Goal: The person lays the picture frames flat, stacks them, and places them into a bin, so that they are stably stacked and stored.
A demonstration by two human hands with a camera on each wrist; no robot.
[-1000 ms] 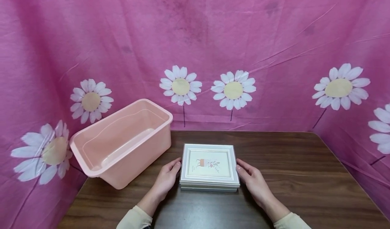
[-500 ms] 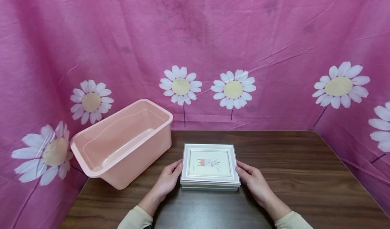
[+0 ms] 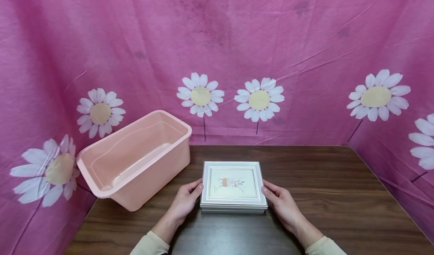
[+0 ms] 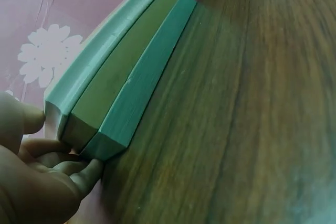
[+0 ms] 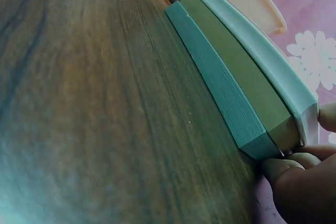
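A stack of picture frames (image 3: 233, 186) lies flat on the table, a white frame with a potted-plant picture on top. From the side, the wrist views show a gold-olive frame (image 4: 123, 59) in the middle and a blue-green frame (image 4: 148, 77) at the bottom. My left hand (image 3: 184, 201) holds the stack's left end, its thumb beside the white frame and its bent fingers against the lower frames. At the opposite end, my right hand (image 3: 285, 205) holds it the same way; bent fingers (image 5: 296, 166) reach the bottom frame's corner.
A pink plastic bin (image 3: 166, 168) stands at the left of the dark wood table (image 3: 325, 187), tilted in view and with nothing seen inside. Behind the table hangs a magenta cloth (image 3: 305, 40) printed with white daisies.
My left fingertips have come slightly inward to the stack's left end. The right hand, the stack and the bin stay almost where they were.
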